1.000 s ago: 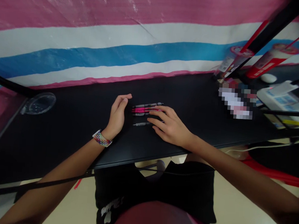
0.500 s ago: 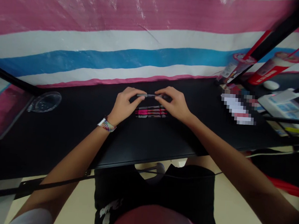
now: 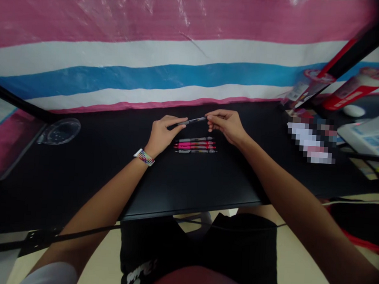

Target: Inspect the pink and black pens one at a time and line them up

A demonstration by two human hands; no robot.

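The tabletop point(image 3: 111, 163) lies bare between the row of pens point(image 3: 195, 145) and its near edge. A clear dish point(image 3: 60, 130) sits well to the left. To the right, boxes point(image 3: 366, 135) and a black post point(image 3: 345, 57) crowd the way; the striped sheet point(image 3: 150, 49) closes the back.

A black table point(image 3: 78, 182) stands against a glossy sheet point(image 3: 150, 49) striped in pink, white and blue, which fills the back like a wall. Pale beige floor point(image 3: 298, 260) shows below the table's front edge. A dark slanting post point(image 3: 352, 53) rises at the right, beside cluttered boxes and papers.
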